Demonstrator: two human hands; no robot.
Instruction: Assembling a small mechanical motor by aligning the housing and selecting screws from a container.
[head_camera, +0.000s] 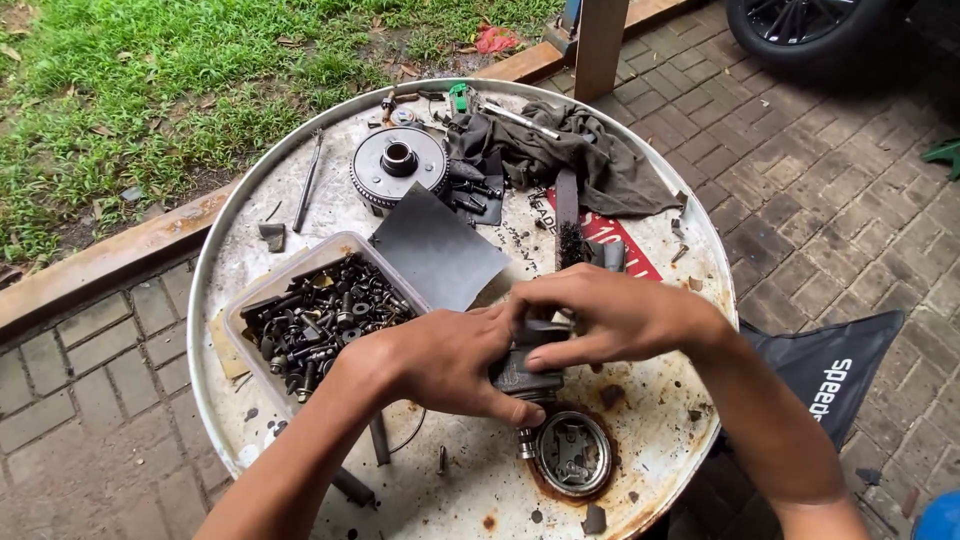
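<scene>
Grey metal is what both hands close on: a small dark metal part (528, 372) sits in the middle of the frame, a little below centre, between the two hands. The left hand (440, 360) wraps it from the left side, with the fingers (500, 405) curled under and around it, clamped on the part. The right hand (600, 315) comes from the right and covers the top of it; its fingers (545, 300) are bent together and press on the upper edge, so most of the part is hidden.

Just below the hands, a round metal ring piece (572, 455) lies on a rusty spot of the round desk (660, 420). To the left of the left hand stands a clear plastic tub (262, 270) full of dark bolts and nuts (325, 320). Above the hands, a sheet of dark grey sandpaper (438, 250) lies flat, and behind it, in the upper middle, a toothed round gear (398, 165). A dark crumpled rag (590, 155) lies at the upper right of the desk, and a wire brush (568, 225) lies below it, just above the right hand. A thin long tool (308, 180) lies at the upper left edge. Grass is in the upper left, brick paving around.
</scene>
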